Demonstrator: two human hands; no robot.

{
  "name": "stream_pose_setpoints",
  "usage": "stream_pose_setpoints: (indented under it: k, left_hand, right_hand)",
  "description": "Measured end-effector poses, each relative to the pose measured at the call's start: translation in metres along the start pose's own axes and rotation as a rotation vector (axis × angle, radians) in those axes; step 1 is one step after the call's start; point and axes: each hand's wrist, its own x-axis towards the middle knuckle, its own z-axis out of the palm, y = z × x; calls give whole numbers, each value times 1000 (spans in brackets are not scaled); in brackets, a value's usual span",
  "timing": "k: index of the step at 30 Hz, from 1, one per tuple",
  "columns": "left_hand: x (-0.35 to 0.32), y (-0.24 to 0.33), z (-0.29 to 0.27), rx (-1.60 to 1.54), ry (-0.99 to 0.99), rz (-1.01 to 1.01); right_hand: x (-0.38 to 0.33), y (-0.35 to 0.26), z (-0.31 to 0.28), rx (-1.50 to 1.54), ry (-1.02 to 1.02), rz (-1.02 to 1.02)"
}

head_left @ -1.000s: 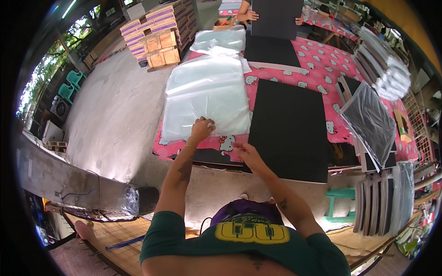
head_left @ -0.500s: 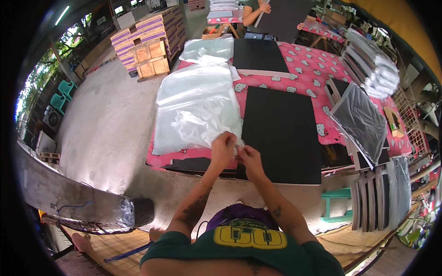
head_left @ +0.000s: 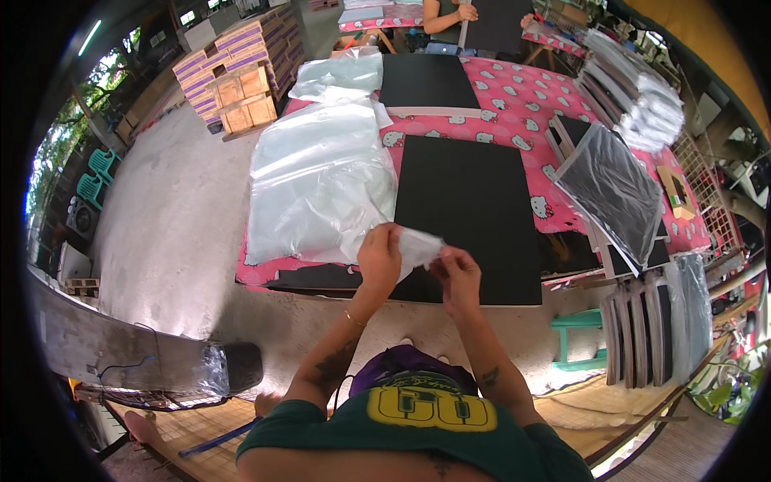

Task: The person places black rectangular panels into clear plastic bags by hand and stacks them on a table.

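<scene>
Plastic, thin, clear and crinkled, forms the bag (head_left: pixel 414 247) at frame centre, pinched at its edge between left hand (head_left: pixel 379 257) and right hand (head_left: pixel 459 277), above the flat, matte black rectangular board (head_left: pixel 470 213).

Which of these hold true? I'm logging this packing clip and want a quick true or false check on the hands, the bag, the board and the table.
1. Both hands hold a clear plastic bag. True: the left hand and right hand grip it at its near edge.
2. The black board stands upright against a wall. False: it lies flat on the table.
3. The pile of clear bags lies left of the board. True.
4. The table cover is plain blue. False: it is pink with a small printed pattern.
5. Another person stands at the table's far end. True.
</scene>
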Motion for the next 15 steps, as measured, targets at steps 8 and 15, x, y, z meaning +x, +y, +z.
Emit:
stream_pose_setpoints:
  k: [8,15]
  left_hand:
    - [-34,16,24,195,-129,129]
    - [20,-254,-67,307,245,-568]
  right_hand:
    - [-12,-17,-21,91,-141,181]
    - [10,-100,-150,190,224,-1]
